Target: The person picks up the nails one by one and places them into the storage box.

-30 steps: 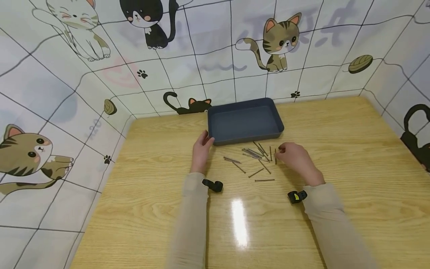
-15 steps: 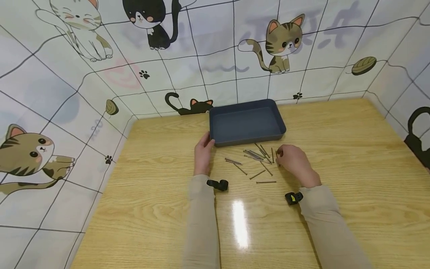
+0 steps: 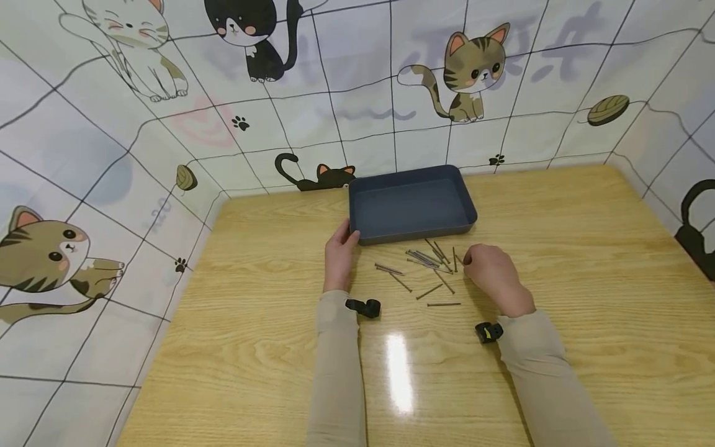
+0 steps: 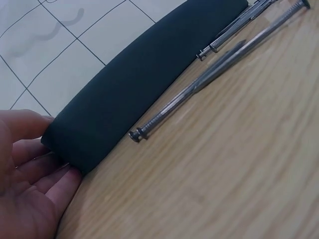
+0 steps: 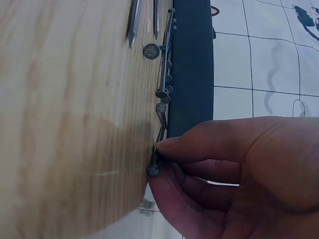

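A shallow dark blue tray (image 3: 413, 237) stands on the table against the wall. My left hand (image 3: 339, 257) holds its near left corner, thumb on the front and fingers around the side, as the left wrist view shows. Several steel nails (image 3: 424, 257) lie scattered in front of the tray. To the right of them, my right hand (image 3: 494, 273) pinches one nail (image 5: 155, 158) between thumb and index finger, close to its head. In the left wrist view, a pair of nails (image 4: 199, 82) lies alongside the tray's front wall.
The wood-grain table (image 3: 251, 372) extends around the tray and nails. A white tiled-pattern wall covering (image 3: 363, 105) with cartoon cats closes off the back and both sides. Each wrist wears a small black camera (image 3: 365, 308).
The nail at my right fingertips has swung from nearly upright in the head view to slanting up and left. My left hand stays at the tray corner. The view shifts slightly.
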Tool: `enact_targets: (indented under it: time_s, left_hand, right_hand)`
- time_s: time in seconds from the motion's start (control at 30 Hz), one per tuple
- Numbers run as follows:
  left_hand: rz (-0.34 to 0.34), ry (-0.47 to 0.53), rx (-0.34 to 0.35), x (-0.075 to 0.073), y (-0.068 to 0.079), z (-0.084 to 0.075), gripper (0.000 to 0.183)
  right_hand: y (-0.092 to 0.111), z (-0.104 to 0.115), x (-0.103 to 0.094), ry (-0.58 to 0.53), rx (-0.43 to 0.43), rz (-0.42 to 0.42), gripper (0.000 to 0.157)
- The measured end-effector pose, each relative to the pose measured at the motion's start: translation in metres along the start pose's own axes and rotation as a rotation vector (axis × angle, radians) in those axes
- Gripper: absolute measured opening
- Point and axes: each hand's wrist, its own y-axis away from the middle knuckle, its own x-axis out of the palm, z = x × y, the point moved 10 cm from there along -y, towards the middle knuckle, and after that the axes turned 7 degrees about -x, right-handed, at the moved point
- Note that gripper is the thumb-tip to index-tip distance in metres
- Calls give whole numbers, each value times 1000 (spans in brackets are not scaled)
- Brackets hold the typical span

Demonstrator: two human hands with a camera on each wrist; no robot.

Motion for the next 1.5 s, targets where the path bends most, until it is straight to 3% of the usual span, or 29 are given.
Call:
enact_targets:
  time_s: [0.27, 0.7, 0.87, 0.97, 1.07, 1.5]
  left_hand:
    - [17, 6, 1, 7, 13, -19, 46]
    - [33, -31, 1, 9, 21, -21, 47]
    - [22, -22, -8, 6, 17, -15, 46]
    - [5, -17, -11, 3, 11, -6, 46]
    - [-7, -18, 6, 1, 6, 0, 46]
    - [-16, 12, 10, -1, 3, 1, 46]
  right_hand:
    - [2, 0, 0, 28, 15, 37, 12]
    - [5, 1, 5, 20, 10, 26, 15]
    - [6, -3, 3, -8, 8, 25, 10]
    - [8, -6, 1, -52, 9, 26, 23]
    - [8, -9, -1, -103, 16, 21, 27]
    - [-1, -5, -5, -251, -39, -31, 34]
